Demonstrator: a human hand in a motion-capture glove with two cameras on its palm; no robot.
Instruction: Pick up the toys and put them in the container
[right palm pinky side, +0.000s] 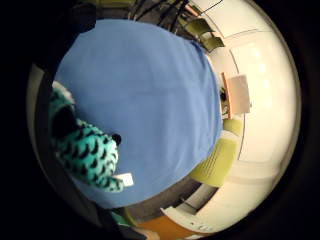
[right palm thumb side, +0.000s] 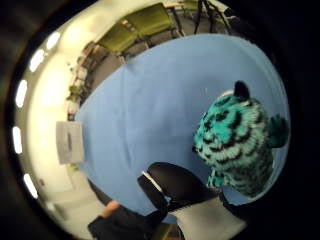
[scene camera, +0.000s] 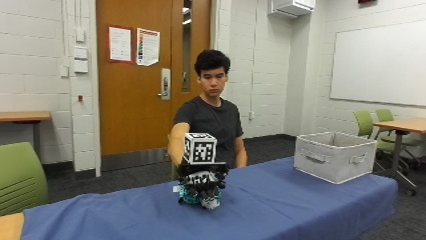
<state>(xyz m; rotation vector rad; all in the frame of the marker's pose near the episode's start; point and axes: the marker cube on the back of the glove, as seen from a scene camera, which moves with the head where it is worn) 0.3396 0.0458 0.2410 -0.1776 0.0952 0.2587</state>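
The gloved right hand (scene camera: 202, 176) is directly on top of the teal plush toy (scene camera: 198, 194), its fingers (right palm thumb side: 172, 182) curled around it, the toy resting on the blue tabletop (scene camera: 279, 210). The grey container (scene camera: 335, 155) stands well apart, further along the tabletop toward its far end.

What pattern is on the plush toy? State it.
Teal with black markings on the plush toy, clearest in the thumb side palm view.

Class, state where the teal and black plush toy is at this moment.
In the outside view the teal plush toy sits on the blue-covered table, directly under the gloved right hand, well apart from the grey fabric container at the table's far end.
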